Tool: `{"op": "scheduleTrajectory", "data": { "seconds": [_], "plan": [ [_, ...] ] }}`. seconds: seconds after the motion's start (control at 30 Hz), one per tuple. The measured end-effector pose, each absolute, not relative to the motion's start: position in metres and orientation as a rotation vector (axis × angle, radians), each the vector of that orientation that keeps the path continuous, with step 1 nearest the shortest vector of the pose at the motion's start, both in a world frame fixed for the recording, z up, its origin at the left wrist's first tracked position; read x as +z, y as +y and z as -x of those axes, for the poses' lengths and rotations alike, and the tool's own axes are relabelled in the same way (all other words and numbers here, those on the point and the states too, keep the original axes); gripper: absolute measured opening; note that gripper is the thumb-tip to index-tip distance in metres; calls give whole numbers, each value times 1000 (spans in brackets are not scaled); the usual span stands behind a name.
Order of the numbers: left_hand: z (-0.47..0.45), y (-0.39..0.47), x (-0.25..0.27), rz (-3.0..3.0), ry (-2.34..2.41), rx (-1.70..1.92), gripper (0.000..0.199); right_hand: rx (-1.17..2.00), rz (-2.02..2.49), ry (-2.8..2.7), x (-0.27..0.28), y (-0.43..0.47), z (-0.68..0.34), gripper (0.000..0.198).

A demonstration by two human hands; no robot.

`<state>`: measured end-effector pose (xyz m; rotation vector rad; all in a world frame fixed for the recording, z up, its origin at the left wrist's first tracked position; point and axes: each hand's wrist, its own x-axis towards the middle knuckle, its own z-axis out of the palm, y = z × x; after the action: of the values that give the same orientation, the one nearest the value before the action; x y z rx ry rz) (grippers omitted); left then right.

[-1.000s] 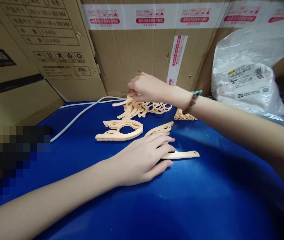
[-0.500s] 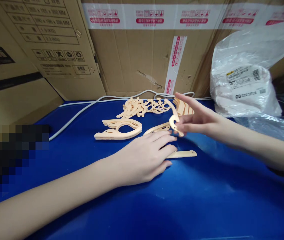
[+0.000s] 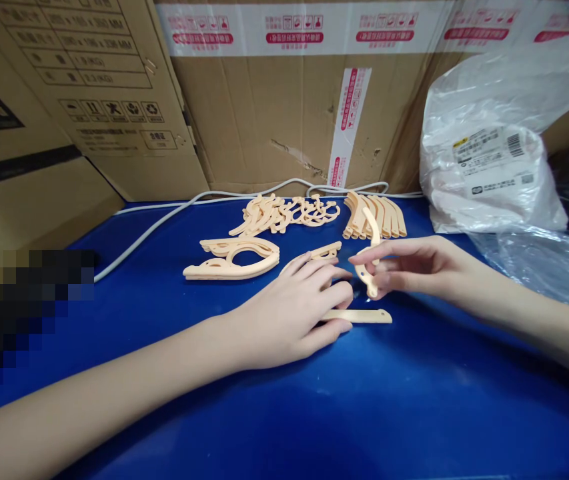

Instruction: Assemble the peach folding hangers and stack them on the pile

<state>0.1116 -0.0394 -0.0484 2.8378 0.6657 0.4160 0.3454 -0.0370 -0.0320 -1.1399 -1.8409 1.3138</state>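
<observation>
My right hand [image 3: 414, 267] pinches a cream plastic hanger hook [image 3: 371, 230] upright above the table, its curved end pointing up. Closed between the thumb and fingers of my left hand [image 3: 304, 307] is a flat cream hanger arm [image 3: 364, 317], low over the blue surface. Its rounded, holed end sticks out to the right; the rest is hidden under the hand. Just behind my left fingers lies another hanger piece [image 3: 327, 251], partly covered. Folded hangers [image 3: 234, 263] are stacked to the left of that hand.
Loose hooks [image 3: 284, 213] lie piled at the back, beside a row of curved hanger arms [image 3: 377, 215]. A white cable [image 3: 154, 237] runs along cardboard boxes [image 3: 264, 120]. At the right stands a clear plastic bag [image 3: 494, 173] with a label. The blue table [image 3: 284, 433] extends toward me.
My right hand has come down and nearer with the hook, uncovering the row of arms behind. My left fingers have curled in around the hanger arm.
</observation>
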Motion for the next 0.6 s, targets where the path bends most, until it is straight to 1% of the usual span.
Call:
{"op": "scheduleTrajectory", "data": {
  "seconds": [0.17, 0.23, 0.33, 0.4, 0.47, 0.53, 0.6],
  "plan": [
    [-109, -37, -50, -2753, 678, 403, 13, 1101, 1117, -1935, -31, -38, -352, 28],
    [-108, -38, -51, -2751, 686, 397, 14, 889, 1125, -2005, -32, -37, -354, 30],
    [-108, -40, -51, -2747, 687, 391, 14, 470, 1119, -2121, -31, -36, -357, 21],
    [-107, -41, -50, -2746, 692, 384, 14, 260, 1076, -2212, -29, -36, -360, 19],
    [-107, -42, -49, -2754, 695, 379, 14, 118, 1018, -2310, -26, -36, -362, 21],
    [-106, -42, -49, -2767, 691, 381, 15, 26, 988, -2382, -23, -37, -363, 20],
    [-105, -42, -49, -2777, 685, 383, 14, -47, 970, -2419, -21, -39, -363, 22]
  ]
}}
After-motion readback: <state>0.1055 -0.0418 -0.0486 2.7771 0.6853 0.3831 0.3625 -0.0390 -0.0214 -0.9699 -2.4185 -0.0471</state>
